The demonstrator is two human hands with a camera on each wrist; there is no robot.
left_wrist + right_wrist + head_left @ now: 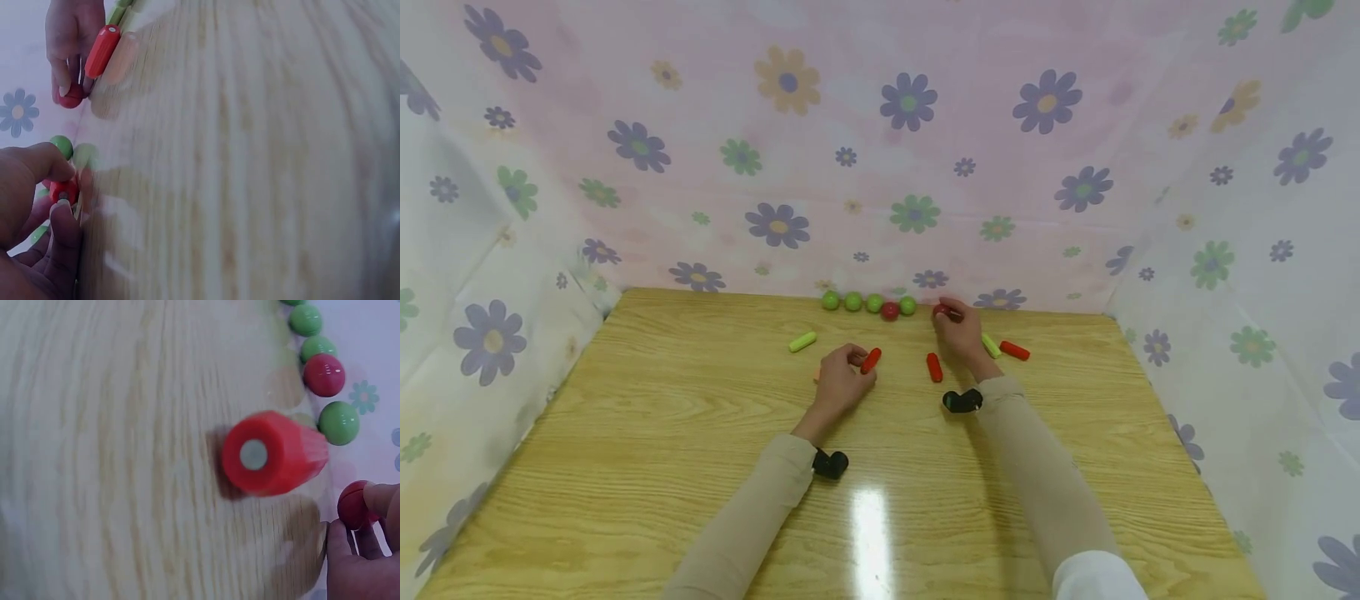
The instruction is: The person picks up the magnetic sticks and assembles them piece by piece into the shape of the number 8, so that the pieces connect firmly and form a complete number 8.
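We see the left hand [844,379] pinching a red stick [871,361], left of the middle red stick [934,367]. Right hand [959,331] grips a red ball [940,310] beyond that middle stick. Beyond it to the left we note four green balls [853,302] with a second red ball [890,311]. Right of it: a yellow stick [991,346], another red stick [1015,350].

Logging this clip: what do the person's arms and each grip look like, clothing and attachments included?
The left sleeve and right sleeve are plain beige and long. White cloth shows further up the right arm. A small black rounded device sits inside each cuff, left device and right device. Left grip and right grip are gloveless.
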